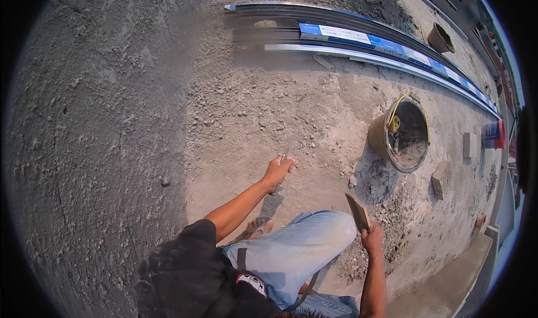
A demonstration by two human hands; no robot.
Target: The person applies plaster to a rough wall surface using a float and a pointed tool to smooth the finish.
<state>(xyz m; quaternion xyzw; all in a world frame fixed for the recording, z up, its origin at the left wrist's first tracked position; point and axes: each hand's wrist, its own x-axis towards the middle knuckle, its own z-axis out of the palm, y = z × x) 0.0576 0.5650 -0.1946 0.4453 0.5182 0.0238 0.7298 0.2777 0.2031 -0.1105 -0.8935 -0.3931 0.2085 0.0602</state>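
My left hand [276, 173] is closed around the handle of what looks like a small trowel [286, 149], whose thin blade points away from me over the gritty ground. Lower right, my right hand [372, 238] grips a flat, board-like float [357, 211], its face turned mostly edge-on. The float is near my bent knee in pale jeans [319, 231]. Beyond it stands a dirty bucket [380, 134] with a yellow handle. Inside the bucket are a yellow object [394, 123] and some dried residue.
Rough grey plaster [106, 138] fills the left side. Long metal profiles with blue-and-white wrapping [358, 38] lie across the far ground. To the right are a block [470, 145], a brick-like piece [438, 180] and a blue-and-red bucket [493, 135]. Another bucket [440, 38] lies farther back.
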